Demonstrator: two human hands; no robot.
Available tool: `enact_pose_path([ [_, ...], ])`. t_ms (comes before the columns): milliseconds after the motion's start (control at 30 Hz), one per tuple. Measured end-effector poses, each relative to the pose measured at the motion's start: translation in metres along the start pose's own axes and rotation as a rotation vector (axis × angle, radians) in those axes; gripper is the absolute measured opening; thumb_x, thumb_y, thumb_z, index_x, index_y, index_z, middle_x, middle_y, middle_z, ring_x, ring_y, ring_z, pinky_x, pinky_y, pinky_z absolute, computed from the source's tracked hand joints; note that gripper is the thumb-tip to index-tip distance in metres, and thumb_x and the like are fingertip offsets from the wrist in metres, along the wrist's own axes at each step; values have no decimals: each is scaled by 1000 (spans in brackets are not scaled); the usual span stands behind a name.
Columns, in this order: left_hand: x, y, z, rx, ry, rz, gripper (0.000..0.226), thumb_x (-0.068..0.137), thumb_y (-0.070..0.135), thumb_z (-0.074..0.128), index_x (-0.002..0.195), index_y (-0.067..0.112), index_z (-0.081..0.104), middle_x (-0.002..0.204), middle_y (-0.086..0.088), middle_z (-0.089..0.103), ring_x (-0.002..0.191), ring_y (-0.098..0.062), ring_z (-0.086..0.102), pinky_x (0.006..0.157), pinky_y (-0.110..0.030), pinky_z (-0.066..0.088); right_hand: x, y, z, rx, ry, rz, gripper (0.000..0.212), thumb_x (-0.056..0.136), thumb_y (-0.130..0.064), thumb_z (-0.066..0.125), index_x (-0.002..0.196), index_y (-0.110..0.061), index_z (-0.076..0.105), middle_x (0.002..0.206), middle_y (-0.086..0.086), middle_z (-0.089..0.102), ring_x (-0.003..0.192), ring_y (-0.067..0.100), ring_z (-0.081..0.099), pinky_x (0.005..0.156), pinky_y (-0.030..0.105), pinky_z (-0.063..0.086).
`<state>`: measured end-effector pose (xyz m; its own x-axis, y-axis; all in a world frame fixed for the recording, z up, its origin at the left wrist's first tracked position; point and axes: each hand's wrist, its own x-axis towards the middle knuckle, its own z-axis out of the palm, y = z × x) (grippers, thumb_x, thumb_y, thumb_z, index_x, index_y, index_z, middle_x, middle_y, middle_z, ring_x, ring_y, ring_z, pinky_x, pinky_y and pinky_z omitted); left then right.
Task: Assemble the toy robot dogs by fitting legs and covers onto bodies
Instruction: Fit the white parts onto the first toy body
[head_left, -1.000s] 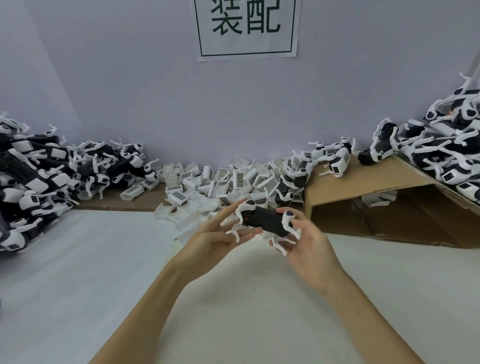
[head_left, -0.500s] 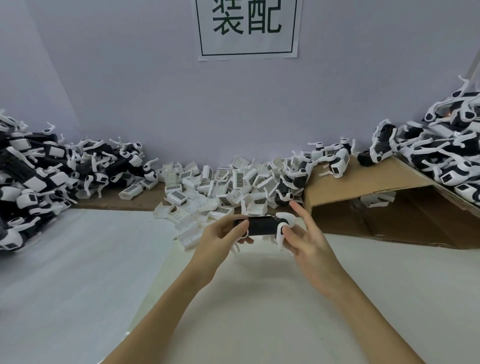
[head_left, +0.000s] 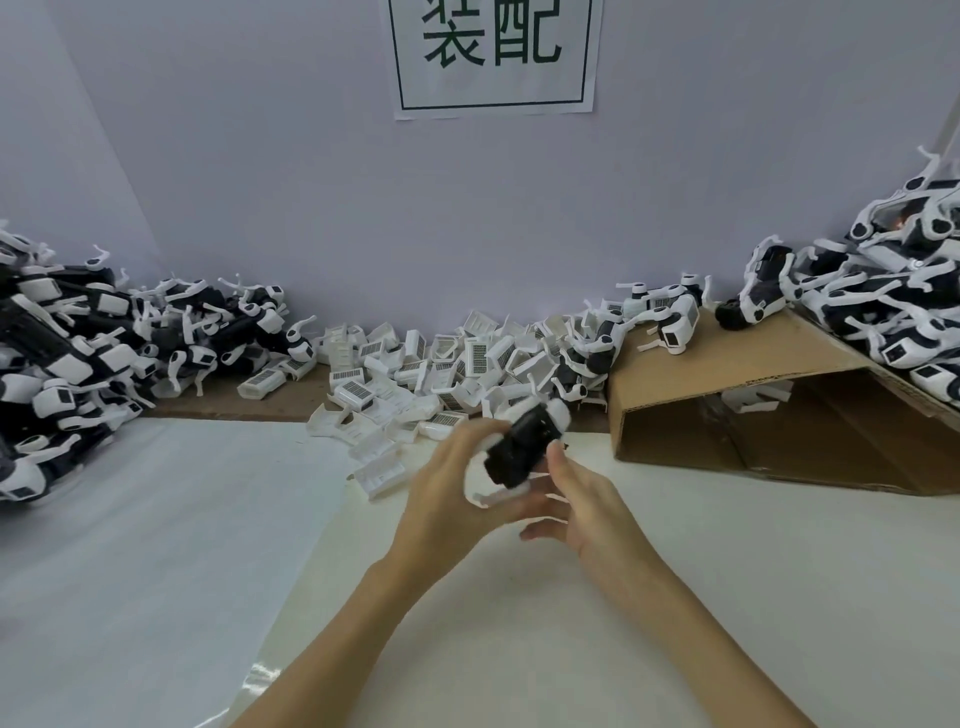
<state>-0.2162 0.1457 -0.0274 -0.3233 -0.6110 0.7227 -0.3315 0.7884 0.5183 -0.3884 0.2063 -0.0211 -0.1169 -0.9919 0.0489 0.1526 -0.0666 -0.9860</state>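
A black toy dog body (head_left: 522, 448) with white legs is held above the white table, tilted with one end up and away. My left hand (head_left: 451, 498) grips it from the left, fingers curled round its side. My right hand (head_left: 587, 506) holds it from the right and below, thumb against the body. The picture is blurred at the toy. A heap of white covers (head_left: 441, 366) lies just behind the hands along the wall.
A pile of black-and-white dog bodies (head_left: 78, 358) fills the far left. A tilted cardboard box (head_left: 753, 415) stands at the right, with more toy dogs (head_left: 904, 306) on and beside it. A paper sign (head_left: 493, 54) hangs on the wall.
The toy body has turned from lying level to tilted with one end up. Both hands have shifted round it and moved slightly nearer and lower.
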Motion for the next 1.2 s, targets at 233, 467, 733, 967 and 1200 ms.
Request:
enact_pose_path([
  [233, -2, 8, -1, 73, -114, 173, 61, 101, 42, 65, 154, 20, 44, 140, 15, 64, 137, -3, 52, 120, -35, 33, 3, 5, -4, 80, 31, 73, 54, 85, -36, 81, 131, -13, 65, 110, 20, 76, 99, 31, 76, 77, 32, 62],
  [467, 7, 2, -12, -272, -105, -229, 91, 92, 47, 81, 165, 40, 25, 161, 23, 44, 151, -6, 41, 119, -31, 35, 1, -3, -28, -538, -82, -110, 74, 85, -29, 81, 141, -59, 43, 121, -7, 66, 104, 8, 72, 87, 17, 53],
  [733, 12, -3, -22, -263, -237, -251, 70, 77, 41, 94, 137, 50, 60, 134, 21, 66, 126, -7, 58, 104, -18, 41, -3, -6, -36, -603, -87, -188, 65, 86, -18, 79, 141, -42, 53, 133, -13, 66, 119, 7, 66, 104, 43, 55],
  [967, 7, 14, -17, -133, -123, -87, 71, 68, 51, 98, 127, 36, 63, 123, 13, 65, 120, -22, 55, 106, -44, 39, -3, -10, -32, -732, -52, -315, 69, 81, -21, 91, 135, -43, 55, 131, -27, 62, 122, -5, 58, 103, 16, 48],
  [1200, 6, 25, -13, -29, -70, -48, 66, 77, 65, 81, 132, 34, 62, 123, 21, 63, 122, -14, 53, 108, -44, 32, -5, -16, -39, -715, -29, -346, 68, 80, -21, 91, 136, -42, 58, 130, -28, 63, 122, -6, 59, 98, 7, 46],
])
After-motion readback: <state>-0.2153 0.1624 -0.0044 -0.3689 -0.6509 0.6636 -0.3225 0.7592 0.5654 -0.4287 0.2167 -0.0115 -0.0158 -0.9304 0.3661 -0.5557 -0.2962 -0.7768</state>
